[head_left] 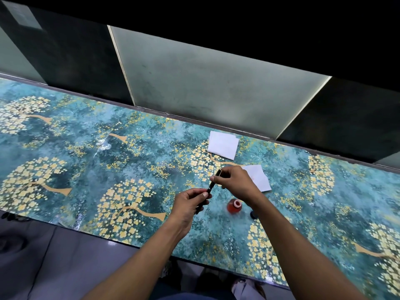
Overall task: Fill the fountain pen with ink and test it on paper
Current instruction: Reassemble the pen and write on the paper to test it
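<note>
Both hands raised over the surface (pixel 91 161), a long top covered in teal sheeting printed with yellow-blossomed trees. Between them, one black fountain pen (pixel 211 186), tilted, its far end higher than its near end.

Left hand (pixel 190 204): grip clenched round the pen's lower barrel, thumb laid along the top, fingers curled beneath. The black tail of the pen pokes out below the fingers.

Right hand (pixel 234 180): grip pinched on the pen's upper part, thumb and forefinger closing on it from the far side. A gold band shows at the very top end, just clear of the fingertips. A second pale ring shows on the barrel in the short gap between the two grips. Whether the two halves are joined or parted, I cannot tell from here.

Below the right grip and just nearer the person, an ink bottle (pixel 234 206) stands upright on the surface, red liquid inside, mouth open. Just beside it, under the right wrist, a small dark round piece (pixel 253 214), partly hidden by the forearm; possibly the bottle's cap, not certain.

Beyond the right grip, a white sheet of paper (pixel 258 177) lies flat, its near corner covered by the hand; faint reddish marks on it. Farther still, well apart from both grips, a second white folded paper (pixel 223 145) near the surface's back edge.

Behind the surface, frosted glass panels (pixel 205 83).
</note>
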{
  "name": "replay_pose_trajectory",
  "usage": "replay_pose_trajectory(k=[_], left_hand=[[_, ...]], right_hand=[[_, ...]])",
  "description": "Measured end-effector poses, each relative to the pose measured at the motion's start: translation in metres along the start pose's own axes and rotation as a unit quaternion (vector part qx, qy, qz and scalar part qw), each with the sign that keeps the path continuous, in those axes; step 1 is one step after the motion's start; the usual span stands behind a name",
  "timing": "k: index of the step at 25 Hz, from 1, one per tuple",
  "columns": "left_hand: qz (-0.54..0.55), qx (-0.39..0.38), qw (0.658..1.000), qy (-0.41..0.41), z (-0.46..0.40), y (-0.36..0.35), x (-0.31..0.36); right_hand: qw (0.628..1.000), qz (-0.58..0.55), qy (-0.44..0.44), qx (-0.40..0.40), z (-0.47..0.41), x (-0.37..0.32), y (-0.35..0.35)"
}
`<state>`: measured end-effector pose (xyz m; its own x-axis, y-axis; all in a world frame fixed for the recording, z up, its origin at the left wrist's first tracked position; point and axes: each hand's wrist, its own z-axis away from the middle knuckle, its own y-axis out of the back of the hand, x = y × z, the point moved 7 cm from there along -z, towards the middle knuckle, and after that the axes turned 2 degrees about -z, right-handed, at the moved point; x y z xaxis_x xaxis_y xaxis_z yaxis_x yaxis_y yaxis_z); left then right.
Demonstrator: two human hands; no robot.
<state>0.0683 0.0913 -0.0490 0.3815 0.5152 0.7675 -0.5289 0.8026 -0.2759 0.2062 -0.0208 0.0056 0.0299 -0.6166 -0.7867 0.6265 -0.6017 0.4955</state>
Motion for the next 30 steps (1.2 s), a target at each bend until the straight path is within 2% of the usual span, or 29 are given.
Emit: replay_pose_trajectory(k=[12, 16, 21, 26, 30], left_hand=[[-0.050, -0.022, 0.998, -0.010, 0.009, -0.002, 0.001], [-0.096, -0.008, 0.995, -0.024, 0.008, -0.004, 0.002], [-0.154, 0.053, 0.986, -0.032, -0.005, -0.007, -0.004], [-0.287, 0.123, 0.949, -0.035, -0.031, -0.011, -0.015], [-0.391, 0.167, 0.905, -0.020, -0.051, -0.022, -0.021]], right_hand=[[0.998, 0.011, -0.019, 0.066, 0.020, 0.006, -0.011], [0.997, 0.007, -0.022, 0.071, 0.023, 0.007, -0.010], [0.993, -0.010, -0.039, 0.107, 0.030, 0.021, 0.005], [0.980, 0.001, -0.092, 0.175, 0.050, 0.068, 0.048], [0.973, 0.072, -0.129, 0.180, 0.064, 0.117, 0.069]])
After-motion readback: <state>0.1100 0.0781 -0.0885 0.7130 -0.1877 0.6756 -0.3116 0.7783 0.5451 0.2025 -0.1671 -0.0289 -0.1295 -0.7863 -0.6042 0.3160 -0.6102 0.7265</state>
